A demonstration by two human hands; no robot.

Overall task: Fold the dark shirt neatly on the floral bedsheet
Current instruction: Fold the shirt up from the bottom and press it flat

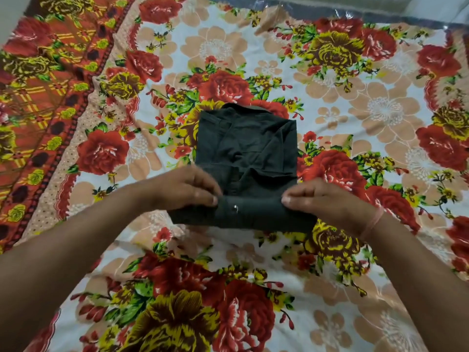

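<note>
The dark shirt (247,148) lies in the middle of the floral bedsheet (330,80), folded into a compact rectangle with its collar at the far end. Its near end is turned up into a thick band with a small metal button showing. My left hand (186,189) pinches the left end of that band, thumb on top and fingers curled over the cloth. My right hand (322,199) grips the band's right end the same way. A pinkish thread circles my right wrist.
The bedsheet spreads wide on all sides, with an orange checked border (38,102) along the left. A grey strip with clear plastic (355,11) runs along the far edge of the bed.
</note>
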